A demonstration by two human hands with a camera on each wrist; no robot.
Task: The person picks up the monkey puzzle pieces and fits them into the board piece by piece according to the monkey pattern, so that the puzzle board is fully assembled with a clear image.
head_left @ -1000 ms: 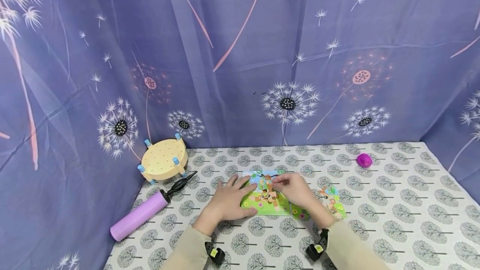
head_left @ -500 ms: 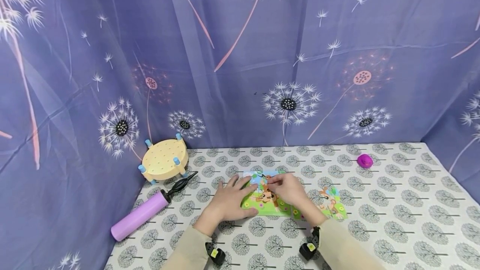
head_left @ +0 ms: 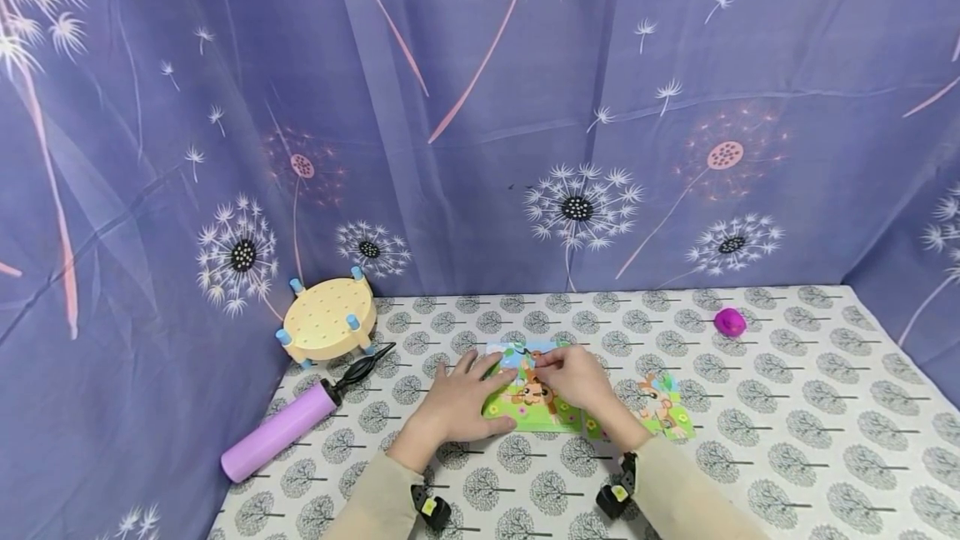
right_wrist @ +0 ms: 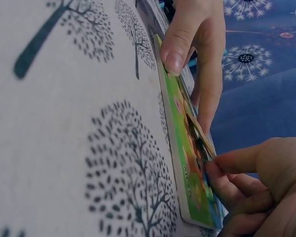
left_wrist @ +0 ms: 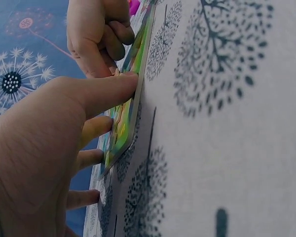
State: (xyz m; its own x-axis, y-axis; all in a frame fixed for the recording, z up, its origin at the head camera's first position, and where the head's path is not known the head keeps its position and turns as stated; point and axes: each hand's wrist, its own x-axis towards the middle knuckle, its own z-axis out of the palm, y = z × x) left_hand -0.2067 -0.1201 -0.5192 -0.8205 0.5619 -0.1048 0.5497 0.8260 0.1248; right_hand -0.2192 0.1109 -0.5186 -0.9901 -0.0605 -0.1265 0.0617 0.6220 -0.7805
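Note:
A colourful jigsaw puzzle board [head_left: 534, 422] with a cartoon monkey picture lies flat on the table. My left hand [head_left: 459, 407] is spread at its left side, thumb on the near edge and fingers over the picture. From the right, my right hand [head_left: 579, 377] reaches over the board. In the right wrist view, its thumb and index finger pinch a thin puzzle piece [right_wrist: 202, 134], tilted up from the board's surface. The right hand covers part of the picture. Just right of the board lie monkey-and-grass puzzle pieces [head_left: 663, 408], partly hidden behind the right forearm.
At the left stand a pale yellow round stool-like toy [head_left: 327, 319] with blue pegs and a lilac hand pump [head_left: 281, 432] with a black nozzle. A small magenta object [head_left: 730, 322] sits at the back right. A purple dandelion curtain [head_left: 480, 190] hangs behind the tree-print tablecloth [head_left: 795, 473].
My right hand has shifted slightly left over the board with the puzzle piece, then stayed nearly still. The left hand has kept its place.

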